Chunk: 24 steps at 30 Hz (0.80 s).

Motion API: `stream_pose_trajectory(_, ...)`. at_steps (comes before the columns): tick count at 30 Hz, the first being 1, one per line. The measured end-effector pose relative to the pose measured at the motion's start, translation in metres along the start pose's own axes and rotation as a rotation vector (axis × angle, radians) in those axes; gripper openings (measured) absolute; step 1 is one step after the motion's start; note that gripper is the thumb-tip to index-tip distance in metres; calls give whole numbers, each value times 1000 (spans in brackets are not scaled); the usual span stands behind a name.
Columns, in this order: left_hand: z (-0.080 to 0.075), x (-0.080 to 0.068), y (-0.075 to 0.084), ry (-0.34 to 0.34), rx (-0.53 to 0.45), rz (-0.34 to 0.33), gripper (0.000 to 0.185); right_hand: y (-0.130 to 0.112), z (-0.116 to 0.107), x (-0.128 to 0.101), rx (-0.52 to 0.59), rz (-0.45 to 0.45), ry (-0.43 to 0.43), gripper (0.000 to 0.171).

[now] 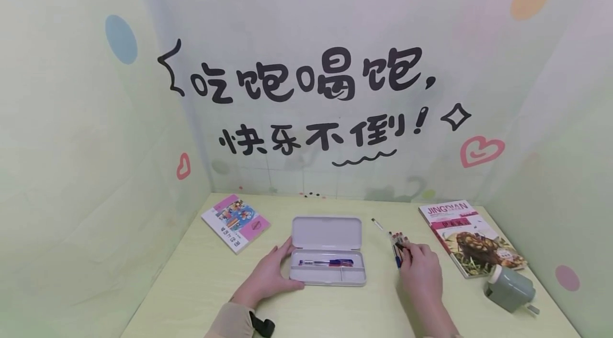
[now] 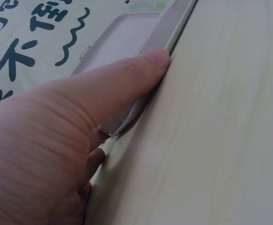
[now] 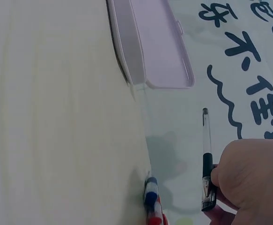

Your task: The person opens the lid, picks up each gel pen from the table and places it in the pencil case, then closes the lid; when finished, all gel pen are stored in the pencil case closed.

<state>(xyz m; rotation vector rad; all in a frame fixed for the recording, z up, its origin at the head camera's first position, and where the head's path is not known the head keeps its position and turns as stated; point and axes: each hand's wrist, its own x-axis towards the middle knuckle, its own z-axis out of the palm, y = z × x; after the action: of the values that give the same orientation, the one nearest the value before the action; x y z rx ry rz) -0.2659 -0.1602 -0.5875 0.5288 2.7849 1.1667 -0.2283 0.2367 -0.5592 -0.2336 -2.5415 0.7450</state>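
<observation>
A pale lilac pencil case (image 1: 326, 232) lies with its lid raised, and a blue pen (image 1: 341, 262) sits in its rear compartment, with a bit of red beside it. My left hand (image 1: 273, 274) grips the case by its left end, thumb (image 2: 150, 61) along the front edge and fingers round the back. To the right of the case, my right hand (image 1: 421, 274) pinches a clear-barrelled pen with a black grip (image 3: 206, 140). Under and beside that hand lies a group of pens (image 1: 397, 238) with red, black and blue ends, partly hidden by the fingers.
At the back left lies a pink and blue booklet (image 1: 236, 222). A magazine (image 1: 471, 237) is at the right, with a grey-green pencil sharpener (image 1: 510, 290) with a crank by its near corner. A printed wall (image 1: 306, 178) stands behind the table.
</observation>
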Motion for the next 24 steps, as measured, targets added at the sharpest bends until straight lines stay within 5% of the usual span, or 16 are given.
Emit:
stream_pose_trajectory(13,2,1,-2,-2,-2,-13,139,-52,43,-10,30,-316,24,17)
stream_pose_trajectory(24,3,1,-3,-3,5,-7,139,-77,62,-17,-35,-376,-115,15)
